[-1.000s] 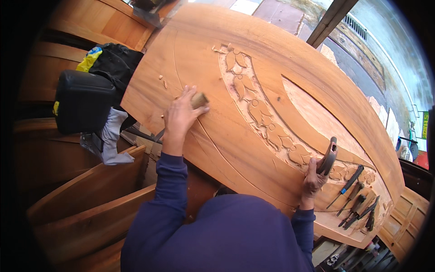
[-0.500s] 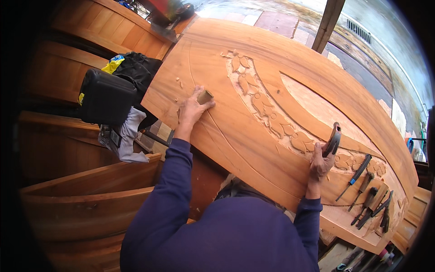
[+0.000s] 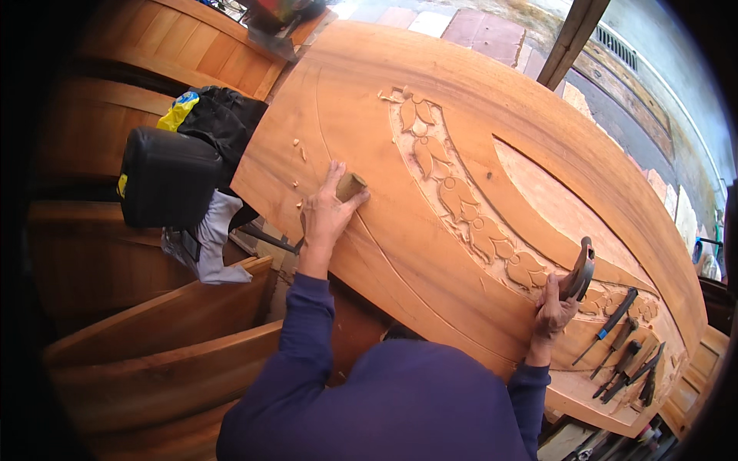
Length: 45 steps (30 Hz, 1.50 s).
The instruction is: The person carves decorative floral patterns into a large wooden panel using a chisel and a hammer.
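A large curved wooden panel (image 3: 430, 261) lies before me, with a band of carved leaves and flowers (image 3: 457, 196) running across it. On its left part, my left hand (image 3: 327, 219) is closed round a short, thick wooden handle (image 3: 351, 184); whatever joins its lower end is hidden. The handle stands beside a thin curved groove in the wood. My right hand (image 3: 552, 319), over the lower end of the carved band, grips a dark, rounded striking tool (image 3: 583, 273) that looks like a mallet or hammer, its handle mostly hidden in the fingers.
Several carving tools (image 3: 626, 349) lie at the panel's right end. Wood chips (image 3: 298, 150) dot its left part. Beyond the left edge are a black plastic case (image 3: 169, 177), a grey cloth (image 3: 215, 242) and stacked wooden panels (image 3: 161, 353). A wooden post (image 3: 570, 46) rises behind.
The whole view has shifted slightly. My right hand has moved a little to the right and nearer, and its dark tool leans more. My left hand keeps its hold on the handle near the groove.
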Each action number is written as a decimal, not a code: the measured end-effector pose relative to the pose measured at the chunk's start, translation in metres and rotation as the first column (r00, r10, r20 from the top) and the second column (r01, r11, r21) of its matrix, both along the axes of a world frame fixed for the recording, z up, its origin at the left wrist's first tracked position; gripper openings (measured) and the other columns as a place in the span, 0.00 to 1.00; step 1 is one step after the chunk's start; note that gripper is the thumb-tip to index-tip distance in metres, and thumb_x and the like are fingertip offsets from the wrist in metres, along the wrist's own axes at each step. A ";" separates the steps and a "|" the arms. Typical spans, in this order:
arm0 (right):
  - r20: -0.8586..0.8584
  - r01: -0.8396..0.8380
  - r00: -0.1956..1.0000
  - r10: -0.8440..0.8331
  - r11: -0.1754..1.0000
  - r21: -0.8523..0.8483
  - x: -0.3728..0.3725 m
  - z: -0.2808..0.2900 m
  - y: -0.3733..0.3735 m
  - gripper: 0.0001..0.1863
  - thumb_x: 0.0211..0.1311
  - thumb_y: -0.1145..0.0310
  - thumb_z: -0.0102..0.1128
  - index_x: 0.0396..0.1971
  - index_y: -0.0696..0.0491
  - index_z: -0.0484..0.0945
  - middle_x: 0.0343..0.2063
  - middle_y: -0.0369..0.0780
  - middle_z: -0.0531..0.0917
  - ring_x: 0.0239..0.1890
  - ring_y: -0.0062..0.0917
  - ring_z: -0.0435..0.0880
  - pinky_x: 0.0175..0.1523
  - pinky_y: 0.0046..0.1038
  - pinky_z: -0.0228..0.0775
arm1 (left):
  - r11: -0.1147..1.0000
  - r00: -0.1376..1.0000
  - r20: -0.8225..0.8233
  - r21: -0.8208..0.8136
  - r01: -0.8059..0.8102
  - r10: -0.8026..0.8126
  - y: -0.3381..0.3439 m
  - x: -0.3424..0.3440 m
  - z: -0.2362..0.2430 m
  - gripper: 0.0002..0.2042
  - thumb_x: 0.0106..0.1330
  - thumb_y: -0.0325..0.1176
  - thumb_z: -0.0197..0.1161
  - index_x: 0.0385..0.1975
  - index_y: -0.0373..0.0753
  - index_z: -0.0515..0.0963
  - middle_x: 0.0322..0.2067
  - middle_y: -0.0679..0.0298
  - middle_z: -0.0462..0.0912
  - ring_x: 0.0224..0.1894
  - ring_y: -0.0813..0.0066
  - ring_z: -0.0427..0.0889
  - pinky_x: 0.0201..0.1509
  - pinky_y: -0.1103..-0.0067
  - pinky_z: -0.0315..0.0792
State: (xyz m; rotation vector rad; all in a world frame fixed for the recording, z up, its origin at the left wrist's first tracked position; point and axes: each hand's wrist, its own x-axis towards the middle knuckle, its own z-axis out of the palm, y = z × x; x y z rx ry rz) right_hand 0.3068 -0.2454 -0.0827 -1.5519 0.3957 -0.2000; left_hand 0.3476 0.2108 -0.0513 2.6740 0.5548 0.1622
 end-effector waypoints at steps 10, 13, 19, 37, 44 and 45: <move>0.164 -0.115 0.981 0.106 0.993 0.042 0.012 0.012 0.002 0.11 0.72 0.74 0.63 0.50 0.53 0.73 0.20 0.27 0.72 0.15 0.09 0.65 0.19 0.16 0.55 | 0.991 0.992 0.022 -0.049 -0.122 0.123 -0.011 0.006 0.010 0.36 0.60 0.65 0.72 0.62 0.46 0.82 0.51 0.55 0.90 0.51 0.48 0.88 0.54 0.62 0.80; 0.235 -0.180 0.957 0.168 0.983 0.032 0.013 0.002 -0.003 0.34 0.74 0.75 0.60 0.76 0.51 0.60 0.27 0.29 0.74 0.17 0.07 0.64 0.19 0.15 0.59 | 0.982 0.981 0.088 -0.090 -0.166 0.173 0.004 -0.002 0.001 0.34 0.61 0.62 0.73 0.60 0.43 0.82 0.44 0.51 0.91 0.51 0.48 0.88 0.56 0.61 0.79; 0.295 -0.178 0.942 0.160 0.983 0.035 0.017 -0.006 -0.011 0.39 0.74 0.75 0.59 0.81 0.49 0.56 0.29 0.29 0.74 0.17 0.07 0.64 0.19 0.14 0.60 | 0.848 0.950 0.263 -0.530 -0.007 0.172 -0.021 -0.006 0.038 0.24 0.64 0.53 0.77 0.50 0.41 0.84 0.33 0.60 0.90 0.22 0.81 0.83 0.23 0.81 0.73; 0.098 -0.049 0.994 0.050 0.999 -0.006 0.010 0.008 0.006 0.07 0.72 0.75 0.63 0.47 0.56 0.77 0.22 0.31 0.74 0.15 0.11 0.65 0.20 0.17 0.57 | 0.063 0.701 0.699 -0.713 0.698 0.143 -0.072 0.128 0.058 0.19 0.71 0.42 0.72 0.51 0.36 0.75 0.24 0.65 0.76 0.21 0.79 0.74 0.23 0.82 0.71; 0.100 -0.030 0.994 0.039 0.996 -0.089 0.012 0.013 0.011 0.13 0.73 0.77 0.62 0.54 0.56 0.76 0.24 0.31 0.74 0.16 0.11 0.65 0.21 0.17 0.58 | -0.176 0.730 0.679 -0.712 0.680 0.078 -0.071 0.148 0.050 0.14 0.67 0.32 0.74 0.47 0.38 0.78 0.29 0.65 0.84 0.19 0.82 0.77 0.19 0.81 0.71; 0.085 -0.046 0.995 0.054 0.995 -0.094 0.012 0.008 0.006 0.14 0.73 0.77 0.62 0.55 0.56 0.76 0.24 0.31 0.74 0.16 0.11 0.65 0.21 0.17 0.58 | -0.194 0.717 0.697 -0.700 0.687 0.025 -0.068 0.149 0.048 0.15 0.67 0.32 0.75 0.49 0.38 0.78 0.31 0.64 0.85 0.20 0.81 0.79 0.20 0.81 0.73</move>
